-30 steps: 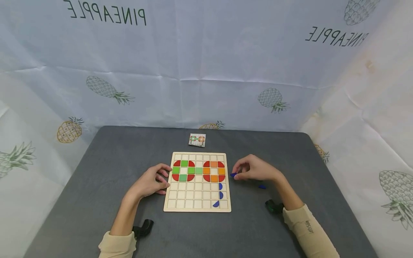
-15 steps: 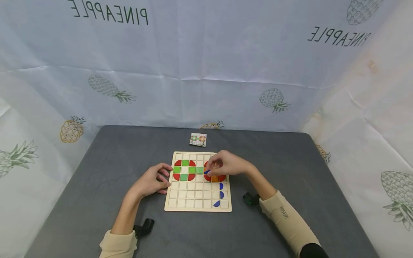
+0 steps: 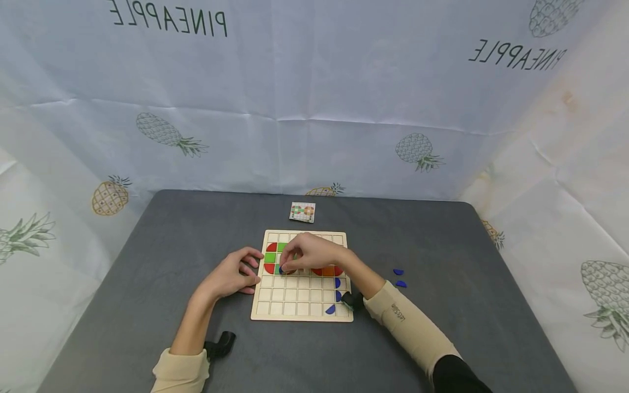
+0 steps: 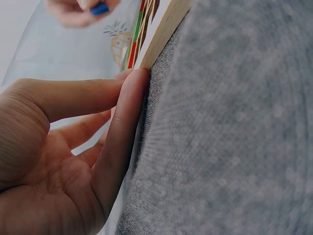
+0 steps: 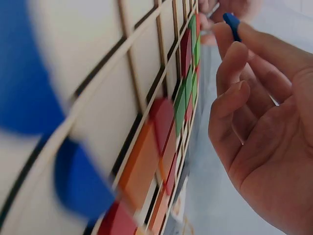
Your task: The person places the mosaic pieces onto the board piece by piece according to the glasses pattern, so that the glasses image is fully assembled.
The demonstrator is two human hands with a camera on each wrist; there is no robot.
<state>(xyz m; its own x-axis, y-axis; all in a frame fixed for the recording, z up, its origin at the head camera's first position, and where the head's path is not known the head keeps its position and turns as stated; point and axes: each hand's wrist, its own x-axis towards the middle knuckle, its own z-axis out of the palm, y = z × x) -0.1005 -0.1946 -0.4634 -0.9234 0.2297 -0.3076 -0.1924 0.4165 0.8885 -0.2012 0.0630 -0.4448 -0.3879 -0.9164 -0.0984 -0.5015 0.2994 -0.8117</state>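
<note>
A wooden grid board (image 3: 290, 315) lies on the table, with red and green pieces at its upper left and red and orange ones at its upper right. My right hand (image 3: 314, 252) is over the upper left of the grid and hides part of the pattern. Its thumb and fingertips pinch a small blue piece (image 5: 232, 25), seen held above the board in the right wrist view. My left hand (image 3: 235, 274) touches the board's left edge with fairly straight fingers (image 4: 128, 105). Three blue half-round pieces (image 3: 337, 283) sit at the board's lower right.
Two loose blue pieces (image 3: 401, 284) lie on the grey table (image 3: 457, 327) right of the board. A small pattern card (image 3: 302, 212) lies behind the board. Beyond the table hangs a pineapple-print cloth (image 3: 344, 82).
My right hand has moved left from the table beside the board, carrying the blue piece across the grid to the green and red pieces. My left hand has stayed at the board's edge.
</note>
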